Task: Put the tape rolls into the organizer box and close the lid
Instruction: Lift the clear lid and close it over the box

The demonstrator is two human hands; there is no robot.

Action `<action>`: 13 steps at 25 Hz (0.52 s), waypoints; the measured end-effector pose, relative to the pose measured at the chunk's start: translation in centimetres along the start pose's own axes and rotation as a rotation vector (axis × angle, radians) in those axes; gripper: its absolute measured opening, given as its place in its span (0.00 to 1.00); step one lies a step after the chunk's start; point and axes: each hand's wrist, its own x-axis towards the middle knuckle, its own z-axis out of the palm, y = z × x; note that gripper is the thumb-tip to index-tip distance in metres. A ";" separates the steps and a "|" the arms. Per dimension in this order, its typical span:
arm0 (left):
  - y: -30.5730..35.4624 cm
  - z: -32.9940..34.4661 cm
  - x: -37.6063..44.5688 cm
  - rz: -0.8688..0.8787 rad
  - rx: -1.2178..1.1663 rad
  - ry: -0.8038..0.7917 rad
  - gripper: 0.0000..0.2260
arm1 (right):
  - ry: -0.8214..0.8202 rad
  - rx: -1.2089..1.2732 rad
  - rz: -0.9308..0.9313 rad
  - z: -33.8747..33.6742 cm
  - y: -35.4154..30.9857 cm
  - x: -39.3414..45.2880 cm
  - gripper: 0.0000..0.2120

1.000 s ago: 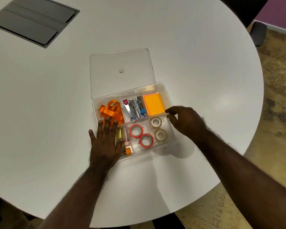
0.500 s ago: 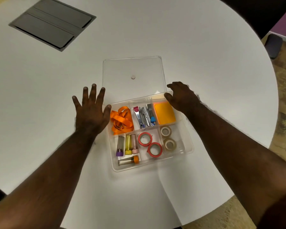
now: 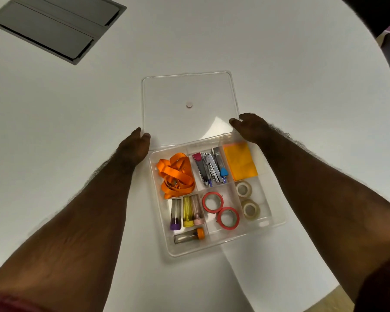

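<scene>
Head camera: I can read no brand, label or writing on anything. My left hand [image 3: 133, 147] sits at the near-left corner of the clear lid [image 3: 189, 93], fingers curled, thumb and fingertips touching its edge. My right hand [image 3: 251, 127] is at the lid's near-right corner, also curled, fingertips against the rim. I cannot tell whether either hand actually pinches the lid or only rests on it. The lid lies flat on the white table [image 3: 279, 52], directly beyond the organizer box [image 3: 277, 224] and touching its far edge.

Inside the box I count four tape rolls: two red-rimmed rolls [image 3: 220, 209] in the near-middle compartment, touching each other, and two pale clear rolls [image 3: 247, 199] in the near-right compartment. The near-left compartment holds four small vials [image 3: 187, 212], three side by side and one crosswise nearer me. The far-left compartment has one orange ribbon [image 3: 175, 174], the far-middle several metal clippers [image 3: 209, 168], the far-right one orange pad [image 3: 240, 161]. Far left of the box, a grey hatch [image 3: 54, 25] is set in the table.
</scene>
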 end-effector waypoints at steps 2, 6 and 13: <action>0.8 -0.2 -0.1 0.040 0.007 0.013 0.23 | 0.031 0.009 0.028 0.3 0.1 0.6 0.28; 2.0 -0.3 -0.5 0.029 -0.214 0.100 0.20 | 0.123 0.003 0.040 0.6 0.4 1.6 0.22; 2.6 -3.1 -0.9 -0.058 -0.696 0.088 0.10 | 0.191 0.561 0.133 -3.0 -0.8 1.3 0.14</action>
